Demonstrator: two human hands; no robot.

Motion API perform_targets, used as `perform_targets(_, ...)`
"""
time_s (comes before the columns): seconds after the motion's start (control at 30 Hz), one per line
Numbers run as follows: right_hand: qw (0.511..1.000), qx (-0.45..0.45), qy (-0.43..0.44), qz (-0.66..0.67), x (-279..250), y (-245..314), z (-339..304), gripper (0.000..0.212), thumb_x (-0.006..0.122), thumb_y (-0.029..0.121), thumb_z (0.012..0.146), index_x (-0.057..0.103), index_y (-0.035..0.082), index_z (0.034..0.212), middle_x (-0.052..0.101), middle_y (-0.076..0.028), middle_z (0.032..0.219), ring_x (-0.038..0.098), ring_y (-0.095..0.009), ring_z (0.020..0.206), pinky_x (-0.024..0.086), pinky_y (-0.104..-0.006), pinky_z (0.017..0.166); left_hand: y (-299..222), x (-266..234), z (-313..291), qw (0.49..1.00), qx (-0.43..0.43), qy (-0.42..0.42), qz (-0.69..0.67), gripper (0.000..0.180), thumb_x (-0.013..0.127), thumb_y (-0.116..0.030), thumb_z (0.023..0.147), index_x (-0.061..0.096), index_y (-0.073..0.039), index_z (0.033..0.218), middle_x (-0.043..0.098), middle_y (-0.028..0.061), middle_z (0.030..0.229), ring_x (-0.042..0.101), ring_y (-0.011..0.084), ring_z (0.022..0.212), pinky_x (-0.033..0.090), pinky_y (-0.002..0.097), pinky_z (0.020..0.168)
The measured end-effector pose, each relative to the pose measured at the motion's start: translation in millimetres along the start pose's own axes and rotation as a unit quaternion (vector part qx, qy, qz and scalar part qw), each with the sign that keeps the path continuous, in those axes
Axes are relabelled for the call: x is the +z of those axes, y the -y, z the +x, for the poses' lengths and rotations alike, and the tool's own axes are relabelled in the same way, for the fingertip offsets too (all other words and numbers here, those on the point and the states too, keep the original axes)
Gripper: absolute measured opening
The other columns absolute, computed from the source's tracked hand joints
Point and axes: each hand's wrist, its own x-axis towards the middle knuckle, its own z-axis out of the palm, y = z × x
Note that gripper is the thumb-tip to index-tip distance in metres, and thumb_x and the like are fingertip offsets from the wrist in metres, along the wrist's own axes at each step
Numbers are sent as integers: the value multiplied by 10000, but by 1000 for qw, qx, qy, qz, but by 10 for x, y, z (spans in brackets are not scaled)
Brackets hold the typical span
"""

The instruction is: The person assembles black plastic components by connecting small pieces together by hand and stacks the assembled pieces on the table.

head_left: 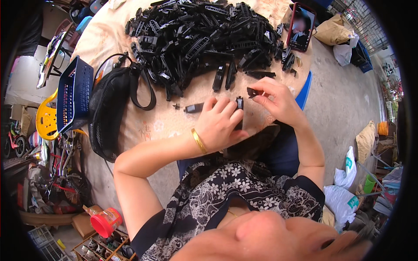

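My left hand (pixel 220 126), with a gold bangle on its wrist, is low over the near side of the table. Its fingers are curled round a black plastic part (pixel 240 102), whose end shows past the fingertips; the rest is mostly hidden. Another black part with a grey end (pixel 193 108) lies against the left side of that hand. To the right, my right hand (pixel 281 101) pinches a small black plastic piece (pixel 253 92) between thumb and fingers, apart from the left hand's part. Beyond both hands lies a big heap of black plastic parts (pixel 200 43).
A few loose black parts (pixel 219 78) lie at the heap's near edge. A black mesh bag (pixel 109 113) with a strap and a blue basket (pixel 76 95) stand at the left. A phone (pixel 301 28) leans upright at the far right of the cloth-covered round table (pixel 148 117).
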Motion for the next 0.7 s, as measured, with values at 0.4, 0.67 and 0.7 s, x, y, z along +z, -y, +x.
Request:
perform_targets(0.4,975,-116,30,-185,90,104,-44,235,674,66,734,618,52,962,539,-88,844,540,-289,842,454,-381,730,311,-55,9,993,-57,-63,-81,245,703,-25,647,601,-60,867,584,95,887,536,296,889,429,401,827)
perform_targets(0.67,966,-122,32,-226,88,225,-121,206,677,86,717,602,37,903,528,-92,837,543,-282,836,459,-377,710,333,-46,-4,994,-33,-79,-62,224,755,-61,605,615,-41,778,575,79,771,521,289,781,436,383,742)
perform_targets(0.7,961,-128,28,-245,91,229,-118,199,678,87,710,598,35,885,523,-95,830,542,-284,832,459,-377,706,338,-50,-5,994,-32,-79,-62,224,755,-61,605,615,-41,778,575,79,771,521,289,781,436,383,742)
